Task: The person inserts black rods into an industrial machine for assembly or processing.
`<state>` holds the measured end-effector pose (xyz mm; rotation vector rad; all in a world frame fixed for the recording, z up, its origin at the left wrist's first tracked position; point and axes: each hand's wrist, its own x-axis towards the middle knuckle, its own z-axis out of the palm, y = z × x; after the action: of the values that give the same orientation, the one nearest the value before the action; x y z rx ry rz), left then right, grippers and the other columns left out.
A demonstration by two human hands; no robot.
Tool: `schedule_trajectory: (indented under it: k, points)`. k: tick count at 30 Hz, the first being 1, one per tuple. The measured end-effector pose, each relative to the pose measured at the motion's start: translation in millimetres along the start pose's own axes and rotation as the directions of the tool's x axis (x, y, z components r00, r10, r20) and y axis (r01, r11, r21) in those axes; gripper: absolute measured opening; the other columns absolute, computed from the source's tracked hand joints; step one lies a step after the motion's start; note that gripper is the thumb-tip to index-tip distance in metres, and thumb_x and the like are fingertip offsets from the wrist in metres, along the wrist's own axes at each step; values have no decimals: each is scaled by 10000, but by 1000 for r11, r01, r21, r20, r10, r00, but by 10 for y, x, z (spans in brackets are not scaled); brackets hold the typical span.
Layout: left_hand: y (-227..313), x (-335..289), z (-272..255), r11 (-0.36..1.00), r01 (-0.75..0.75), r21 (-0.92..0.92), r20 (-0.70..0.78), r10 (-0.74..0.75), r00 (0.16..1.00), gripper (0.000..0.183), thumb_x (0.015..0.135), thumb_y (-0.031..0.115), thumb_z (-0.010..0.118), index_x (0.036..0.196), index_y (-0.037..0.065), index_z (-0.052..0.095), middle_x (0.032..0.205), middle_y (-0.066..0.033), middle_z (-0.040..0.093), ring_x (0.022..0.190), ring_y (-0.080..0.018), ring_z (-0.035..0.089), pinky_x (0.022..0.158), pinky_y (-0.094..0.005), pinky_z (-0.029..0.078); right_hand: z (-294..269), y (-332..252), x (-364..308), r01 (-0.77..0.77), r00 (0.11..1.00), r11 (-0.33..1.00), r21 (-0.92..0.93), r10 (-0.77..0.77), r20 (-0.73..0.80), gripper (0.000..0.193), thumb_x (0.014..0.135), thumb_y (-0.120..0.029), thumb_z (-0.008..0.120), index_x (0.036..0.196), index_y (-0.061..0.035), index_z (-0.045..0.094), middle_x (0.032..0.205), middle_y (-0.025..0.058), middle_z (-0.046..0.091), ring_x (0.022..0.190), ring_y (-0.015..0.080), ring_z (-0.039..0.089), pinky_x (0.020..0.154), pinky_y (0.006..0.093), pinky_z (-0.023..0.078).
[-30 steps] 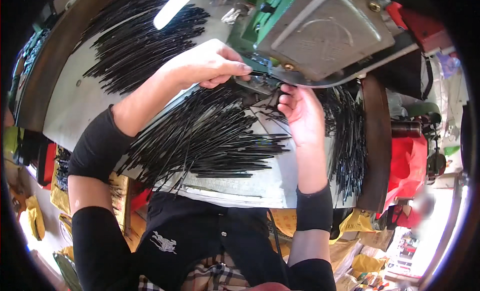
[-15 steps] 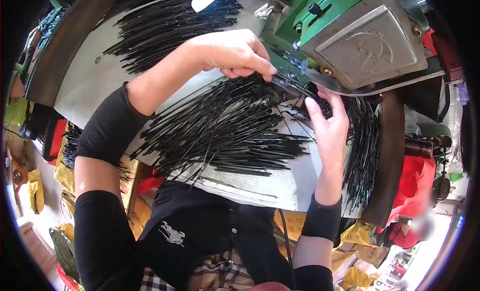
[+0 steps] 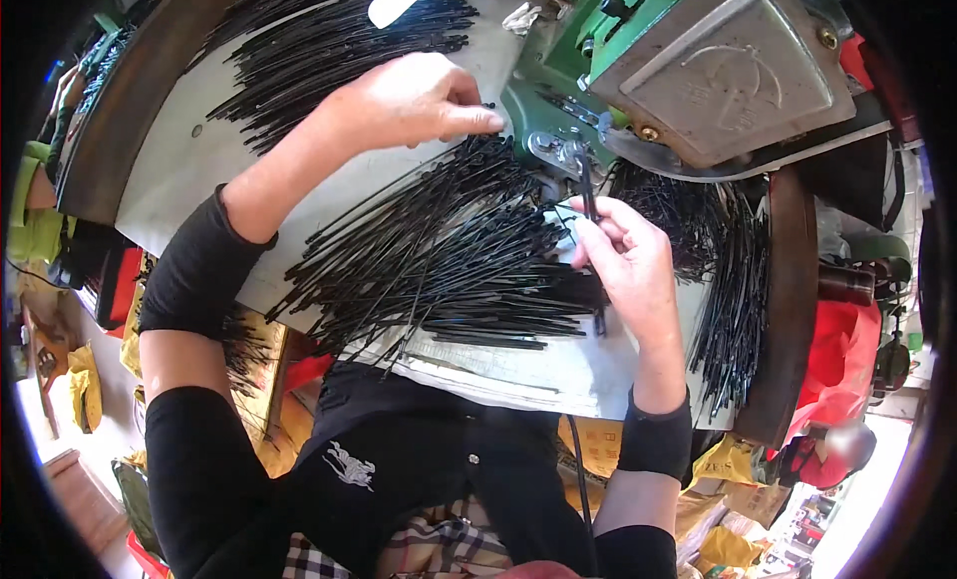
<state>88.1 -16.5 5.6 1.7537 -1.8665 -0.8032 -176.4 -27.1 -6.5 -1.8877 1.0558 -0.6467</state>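
The person sits at a pale worktable (image 3: 558,370) with a green sewing machine (image 3: 698,61) at its far side. The right hand (image 3: 628,265) grasps a thin black strip (image 3: 595,280) between thumb and fingers; the strip stands nearly upright in the picture, and its top end reaches up to the metal presser part (image 3: 563,155) of the machine. The left hand (image 3: 414,101) is closed, the fingertips pinched together just beside the machine's base, on the upper end of a big pile of black strips (image 3: 439,260). I cannot tell if it really holds one strip. This pile lies spread between both hands. A second pile (image 3: 319,41) lies farther away on the table, and more strips (image 3: 733,280) hang over the right edge.
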Motion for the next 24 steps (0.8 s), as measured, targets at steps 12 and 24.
schedule_trajectory:
  k: [12, 24]
  points:
    - [-20, 30, 81, 970, 82, -227, 152, -48, 987, 300, 779, 284, 622, 862, -4, 647, 696, -48, 636, 551, -95, 596, 465, -225, 453, -29, -89, 10, -265, 916, 935, 235, 168, 363, 252, 881, -136, 536, 1092, -4, 573, 674, 13, 590, 578, 44, 507, 517, 183, 373]
    - [198, 200, 389, 777, 43, -629, 105, 29, 994, 295, 845, 228, 619, 999, -24, 610, 765, -64, 624, 539, -96, 584, 431, -189, 430, 17, -19, 23, -289, 920, 885, 364, 152, 362, 292, 901, -172, 511, 1118, 20, 541, 705, 49, 612, 537, 67, 522, 476, 189, 417]
